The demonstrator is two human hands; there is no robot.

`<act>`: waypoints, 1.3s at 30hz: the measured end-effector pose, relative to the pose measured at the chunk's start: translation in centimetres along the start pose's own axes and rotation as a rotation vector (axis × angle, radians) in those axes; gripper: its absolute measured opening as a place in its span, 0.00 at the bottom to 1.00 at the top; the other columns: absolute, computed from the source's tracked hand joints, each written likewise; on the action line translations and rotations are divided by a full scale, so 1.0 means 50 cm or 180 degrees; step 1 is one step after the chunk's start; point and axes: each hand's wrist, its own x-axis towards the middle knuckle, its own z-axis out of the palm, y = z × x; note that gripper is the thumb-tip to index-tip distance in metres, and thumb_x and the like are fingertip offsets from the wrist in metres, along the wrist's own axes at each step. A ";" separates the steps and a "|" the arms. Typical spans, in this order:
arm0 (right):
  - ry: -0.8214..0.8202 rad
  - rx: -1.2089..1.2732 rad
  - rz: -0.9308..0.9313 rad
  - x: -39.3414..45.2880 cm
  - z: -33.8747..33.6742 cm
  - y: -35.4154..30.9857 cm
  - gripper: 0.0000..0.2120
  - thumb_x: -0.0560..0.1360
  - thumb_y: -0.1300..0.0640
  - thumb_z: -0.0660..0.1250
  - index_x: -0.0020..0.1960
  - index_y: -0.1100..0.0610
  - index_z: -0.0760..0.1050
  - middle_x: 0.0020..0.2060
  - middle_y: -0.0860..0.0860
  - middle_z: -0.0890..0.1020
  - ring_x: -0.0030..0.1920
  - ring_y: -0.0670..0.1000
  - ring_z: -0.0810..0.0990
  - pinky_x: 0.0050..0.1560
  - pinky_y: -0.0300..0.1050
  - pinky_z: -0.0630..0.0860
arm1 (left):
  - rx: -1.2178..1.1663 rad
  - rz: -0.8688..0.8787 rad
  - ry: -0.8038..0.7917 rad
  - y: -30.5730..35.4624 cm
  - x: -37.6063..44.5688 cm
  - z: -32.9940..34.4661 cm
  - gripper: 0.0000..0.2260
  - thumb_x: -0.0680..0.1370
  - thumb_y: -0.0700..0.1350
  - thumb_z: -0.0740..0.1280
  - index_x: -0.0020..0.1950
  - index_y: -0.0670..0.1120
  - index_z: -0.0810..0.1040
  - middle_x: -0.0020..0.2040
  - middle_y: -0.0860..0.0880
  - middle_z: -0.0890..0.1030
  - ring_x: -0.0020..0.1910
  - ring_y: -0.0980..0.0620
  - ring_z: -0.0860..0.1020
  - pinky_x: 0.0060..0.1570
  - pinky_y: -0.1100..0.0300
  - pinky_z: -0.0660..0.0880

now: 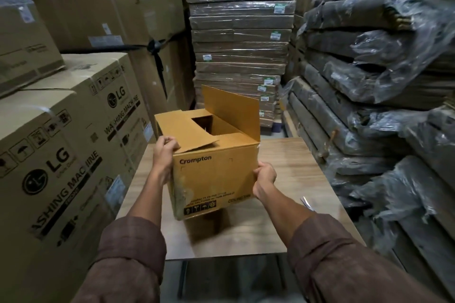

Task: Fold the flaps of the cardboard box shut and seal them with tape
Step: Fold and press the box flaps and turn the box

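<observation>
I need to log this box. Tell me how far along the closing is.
Done: the side flaps lie folded in over the opening of the cardboard box on the table.
In hand: the left hand grips the near flap, partly folded down; the right hand holds the box's right corner.
Left: the far flap stands upright, and no tape shows on the top.

Surface: a wooden table (290, 162) with a pale, streaked grain, its near edge running across the lower middle of the view.
On it, centre: a yellow-brown Crompton cardboard box (214, 179), tilted, its near bottom corner down on the tabletop; whether the far side is lifted clear cannot be told.
On it, right: a small shiny object (307, 203) near the right forearm, too blurred to identify.
</observation>
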 end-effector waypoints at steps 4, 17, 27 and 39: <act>0.0138 -0.0189 -0.0036 -0.042 0.009 0.032 0.07 0.65 0.65 0.61 0.32 0.56 0.70 0.37 0.54 0.78 0.39 0.56 0.75 0.40 0.48 0.73 | 0.0186 -0.0457 -0.0068 -0.053 -0.032 -0.058 0.10 0.67 0.34 0.63 0.45 0.45 0.75 0.48 0.47 0.75 0.44 0.49 0.71 0.38 0.56 0.65; -0.0309 -0.2028 0.0356 -0.048 -0.027 0.134 0.11 0.73 0.67 0.61 0.52 0.63 0.78 0.49 0.60 0.83 0.40 0.58 0.81 0.36 0.46 0.78 | 0.2451 -0.0904 0.0092 -0.160 -0.033 -0.092 0.45 0.70 0.81 0.46 0.65 0.48 0.77 0.69 0.40 0.74 0.72 0.35 0.66 0.71 0.30 0.57; -0.0825 -0.2235 0.0616 -0.067 -0.029 0.095 0.04 0.80 0.63 0.64 0.52 0.59 0.77 0.39 0.54 0.80 0.39 0.51 0.80 0.42 0.45 0.80 | 0.4088 0.0096 -0.1380 -0.173 -0.095 0.083 0.27 0.83 0.60 0.56 0.81 0.58 0.54 0.81 0.38 0.36 0.80 0.34 0.43 0.76 0.35 0.45; -0.1751 -0.2490 0.0835 -0.063 -0.081 0.118 0.28 0.80 0.31 0.49 0.57 0.48 0.80 0.52 0.51 0.83 0.53 0.53 0.81 0.57 0.49 0.79 | 0.4398 0.0543 -0.0901 -0.220 -0.100 0.069 0.26 0.81 0.64 0.52 0.77 0.56 0.64 0.79 0.42 0.61 0.76 0.41 0.60 0.75 0.40 0.55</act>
